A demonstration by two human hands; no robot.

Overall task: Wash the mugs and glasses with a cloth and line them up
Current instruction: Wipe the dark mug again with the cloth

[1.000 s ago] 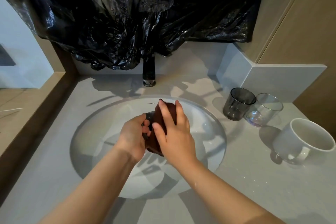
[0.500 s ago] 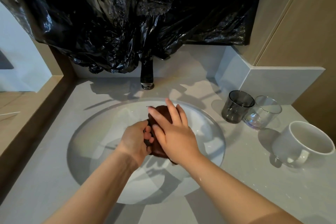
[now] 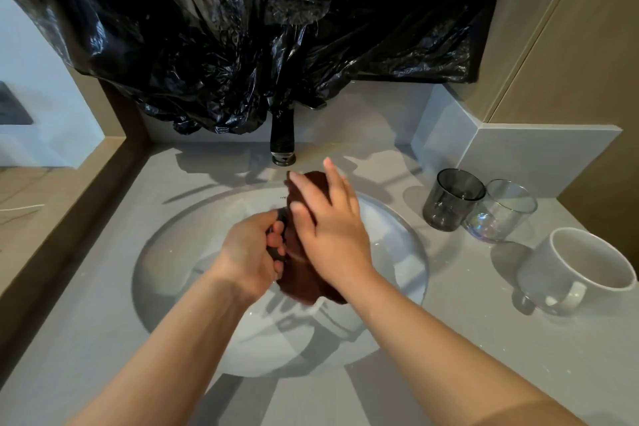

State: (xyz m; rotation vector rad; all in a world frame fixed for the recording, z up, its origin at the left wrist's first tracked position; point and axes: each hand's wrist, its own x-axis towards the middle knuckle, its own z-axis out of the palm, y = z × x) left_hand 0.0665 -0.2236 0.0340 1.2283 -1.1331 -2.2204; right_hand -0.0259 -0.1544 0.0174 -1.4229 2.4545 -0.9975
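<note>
Right hand (image 3: 332, 235) has slid the brown cloth (image 3: 304, 282) farther up, fingers flat on it. Left hand (image 3: 249, 252) grips the dark cup (image 3: 276, 250). I'd say mid-scrub.

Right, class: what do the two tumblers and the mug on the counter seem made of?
Dark tumbler: likely smoked glass, see-through grey.
Clear tumbler: glass, see-through, rainbow sheen near base.
Mug: probably glazed ceramic, opaque white, glossy highlights.

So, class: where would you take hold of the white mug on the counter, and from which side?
Probably by its handle, coming from the near side: the white mug stands upright on the counter with the loop facing the person.
</note>
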